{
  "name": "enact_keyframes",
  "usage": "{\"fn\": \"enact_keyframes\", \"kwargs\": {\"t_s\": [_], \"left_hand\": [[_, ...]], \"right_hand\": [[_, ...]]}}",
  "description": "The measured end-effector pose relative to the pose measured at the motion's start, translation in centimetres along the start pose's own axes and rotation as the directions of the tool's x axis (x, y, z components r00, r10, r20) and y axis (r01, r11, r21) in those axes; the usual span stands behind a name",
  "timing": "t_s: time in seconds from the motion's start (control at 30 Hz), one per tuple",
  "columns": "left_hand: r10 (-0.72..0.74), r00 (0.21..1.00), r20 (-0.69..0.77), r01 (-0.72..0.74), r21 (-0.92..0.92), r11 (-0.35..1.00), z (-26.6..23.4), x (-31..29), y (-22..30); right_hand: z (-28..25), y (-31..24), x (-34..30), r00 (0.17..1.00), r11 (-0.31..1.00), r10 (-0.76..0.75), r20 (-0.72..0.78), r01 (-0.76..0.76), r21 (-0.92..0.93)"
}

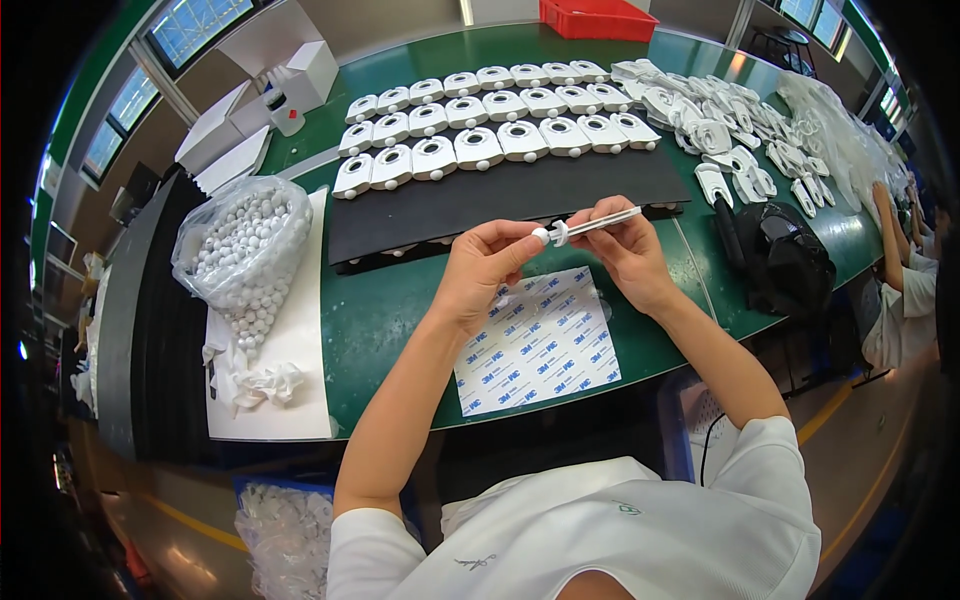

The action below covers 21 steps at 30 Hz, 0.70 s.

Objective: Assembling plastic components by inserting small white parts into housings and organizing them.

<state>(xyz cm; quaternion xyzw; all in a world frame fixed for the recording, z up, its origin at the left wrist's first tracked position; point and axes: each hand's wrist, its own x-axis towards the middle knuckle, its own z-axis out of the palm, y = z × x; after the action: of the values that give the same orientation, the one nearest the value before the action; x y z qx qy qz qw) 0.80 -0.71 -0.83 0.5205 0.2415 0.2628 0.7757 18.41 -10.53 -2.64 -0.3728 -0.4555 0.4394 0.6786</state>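
Observation:
Above the green table, my left hand [478, 272] pinches a small white ball [541, 235] between thumb and fingertips. The ball is at the end of a flat white plastic part [606, 220], seen edge-on. My right hand [636, 262] grips that part between thumb and fingers; whether the ball is fixed to it I cannot tell. Below my hands lies a white adhesive-backed sheet [540, 345] with blue print. Beyond them is a black foam board [500, 196], with white plastic parts [480, 148] in rows along its far side, each with a round hole and a ball.
A clear bag [240, 240] of white balls stands at left, near crumpled tissue [268, 384] and stacked black sheets [165, 330]. At right are a heap of loose white parts [700, 110] and a black device [790, 250]. A red bin [600, 18] stands behind; another person's arm [888, 235] shows far right.

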Motion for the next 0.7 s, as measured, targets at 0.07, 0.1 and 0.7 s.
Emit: {"fn": "enact_keyframes", "kwargs": {"t_s": [0.07, 0.1, 0.7], "left_hand": [[0.004, 1.0, -0.004, -0.003, 0.005, 1.0, -0.1, 0.1, -0.1], [0.016, 1.0, 0.001, -0.016, 0.027, 1.0, -0.2, 0.2, -0.2], [0.631, 0.729, 0.264, -0.629, 0.621, 0.467, 0.1, -0.6, 0.0]], "right_hand": [[0.0, -0.1, -0.1, 1.0, 1.0, -0.006, 0.013, 0.007, -0.025], [-0.1, -0.1, 0.0, 1.0, 1.0, -0.007, 0.014, 0.007, -0.024], [-0.7, -2.3, 0.5, 0.985, 0.935, 0.159, 0.074, -0.126, -0.332]]}}
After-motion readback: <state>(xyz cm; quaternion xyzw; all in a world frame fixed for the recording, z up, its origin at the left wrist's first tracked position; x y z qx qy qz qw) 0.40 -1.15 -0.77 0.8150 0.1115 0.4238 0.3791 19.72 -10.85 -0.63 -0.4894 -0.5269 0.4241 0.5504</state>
